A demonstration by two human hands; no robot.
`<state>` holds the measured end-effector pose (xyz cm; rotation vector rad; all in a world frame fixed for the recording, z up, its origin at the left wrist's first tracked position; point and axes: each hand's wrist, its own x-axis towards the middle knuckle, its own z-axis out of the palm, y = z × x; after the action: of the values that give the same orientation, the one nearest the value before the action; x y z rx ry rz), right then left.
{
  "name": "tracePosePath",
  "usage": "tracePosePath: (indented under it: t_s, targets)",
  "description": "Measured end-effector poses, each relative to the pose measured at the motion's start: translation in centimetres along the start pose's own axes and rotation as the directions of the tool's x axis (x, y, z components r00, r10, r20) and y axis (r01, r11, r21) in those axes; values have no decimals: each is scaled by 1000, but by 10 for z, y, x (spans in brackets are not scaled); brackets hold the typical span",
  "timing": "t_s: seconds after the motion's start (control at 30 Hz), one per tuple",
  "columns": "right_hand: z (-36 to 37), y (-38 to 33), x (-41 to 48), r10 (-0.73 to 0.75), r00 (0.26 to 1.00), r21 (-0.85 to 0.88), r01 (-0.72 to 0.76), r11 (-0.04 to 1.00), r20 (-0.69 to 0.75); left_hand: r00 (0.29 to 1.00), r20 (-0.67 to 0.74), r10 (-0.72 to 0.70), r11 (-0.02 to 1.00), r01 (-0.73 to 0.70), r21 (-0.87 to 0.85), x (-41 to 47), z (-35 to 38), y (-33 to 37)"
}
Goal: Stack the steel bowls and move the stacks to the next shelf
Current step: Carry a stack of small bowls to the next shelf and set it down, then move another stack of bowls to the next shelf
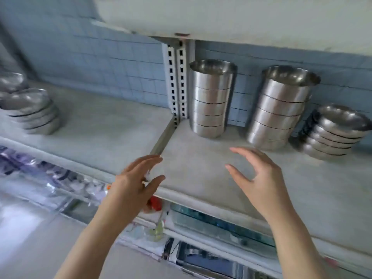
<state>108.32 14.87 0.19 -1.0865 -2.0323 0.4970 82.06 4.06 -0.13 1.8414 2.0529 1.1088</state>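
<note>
Steel bowl stack (281, 109) stands just beyond the right hand (259, 176), which I see empty like the left hand (132, 180), fingers spread.

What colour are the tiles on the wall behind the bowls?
The wall tiles are light blue with dark grout lines, seen in the head view.

Two empty hands (left hand (135, 179), right hand (259, 175)) below bowl stacks (278, 109)
</note>
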Motion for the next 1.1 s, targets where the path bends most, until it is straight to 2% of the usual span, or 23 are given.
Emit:
tracePosePath:
  t_s: [0.17, 0.3, 0.37, 0.57, 0.7, 0.8, 0.87, 1.0, 1.1]
  targets:
    - [123, -100, 18, -263, 956, 22, 262, 965, 133, 958, -226, -176, 976, 199, 87, -76, -111, -95]
    - [202, -171, 26, -348, 921, 137, 327, 935, 176, 895, -356, -270, 932, 336, 138, -125, -174, -149]
    - [234, -201, 30, -375, 908, 195, 340, 920, 188, 857, -404, -321, 913, 394, 109, -141, -196, -172]
    - [327, -267, 59, -363, 904, 374, 263, 889, 227, 782, -479, -398, 891, 454, 2, -141, -243, -249]
    - [408, -309, 95, -376, 894, 515, 210, 831, 243, 767, -488, -417, 884, 467, -20, -109, -283, -312]
    - [469, -348, 127, -372, 871, 584, 127, 802, 321, 755, -472, -455, 869, 493, -48, -80, -315, -358]
    - [504, -375, 148, -372, 853, 609, 82, 789, 367, 754, -466, -464, 865, 499, -54, -64, -334, -386]
    - [560, -419, 189, -413, 836, 636, 103, 764, 361, 703, -488, -517, 834, 543, -100, -33, -372, -442]
    - [588, -437, 213, -381, 856, 626, 89, 775, 349, 726, -443, -526, 838, 530, -126, -7, -396, -482]
